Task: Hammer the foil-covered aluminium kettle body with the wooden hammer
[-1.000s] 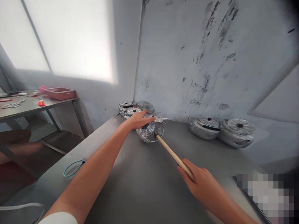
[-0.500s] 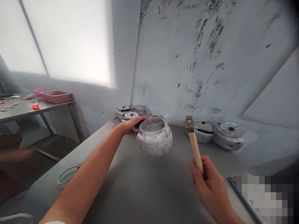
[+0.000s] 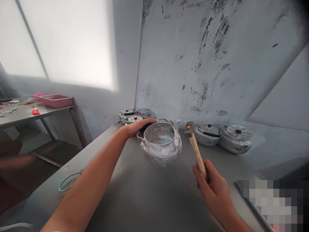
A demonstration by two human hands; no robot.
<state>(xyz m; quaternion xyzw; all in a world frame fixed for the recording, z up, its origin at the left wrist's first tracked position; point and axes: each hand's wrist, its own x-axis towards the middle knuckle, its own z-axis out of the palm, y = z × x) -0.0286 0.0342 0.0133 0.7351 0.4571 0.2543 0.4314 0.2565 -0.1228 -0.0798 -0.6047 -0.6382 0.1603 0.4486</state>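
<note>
A dented, shiny silver-coloured metal kettle (image 3: 164, 154) is at the middle, its round opening uncovered and tilted toward me so the bare inside shows. My left hand (image 3: 136, 128) is closed around its black handle (image 3: 147, 127) on the far left side. My right hand (image 3: 214, 185) grips a hammer (image 3: 196, 151) by the wooden shaft, with the dark metal head up. That head is to the right of the kettle and apart from it. Whether the kettle's base touches the table is hard to tell.
Lidded metal kettles (image 3: 207, 134) stand along the wall at right, and several more (image 3: 127, 116) at the back left. On the grey table (image 3: 149, 199) lie a teal loop (image 3: 69, 182) and a dark-edged blurred item (image 3: 256, 206). A pink basket (image 3: 58, 101) rests on another table.
The kettle has tilted further toward me, showing more of its inside. My right hand has moved the hammer left, closer to the kettle.
</note>
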